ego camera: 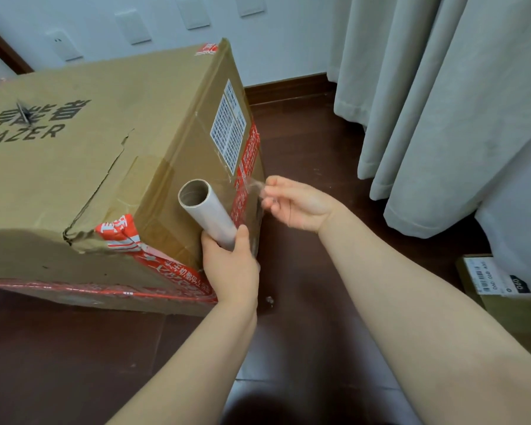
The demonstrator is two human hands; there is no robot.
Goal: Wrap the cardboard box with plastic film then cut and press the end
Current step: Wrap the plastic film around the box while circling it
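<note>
A large brown cardboard box (105, 167) with red tape and a white label stands on the dark wooden floor. My left hand (230, 265) grips the lower part of a roll of plastic film (206, 210), held upright against the box's near right corner. My right hand (298, 204) pinches the loose end of the clear film (256, 187), drawn out to the right of the roll beside the box's edge. The film is thin and hard to see against the box.
Pale curtains (442, 102) hang at the right, reaching the floor. A small cardboard parcel (500, 283) with a label lies at the right edge. A white wall with sockets stands behind the box. Dark floor (74, 363) stretches in front.
</note>
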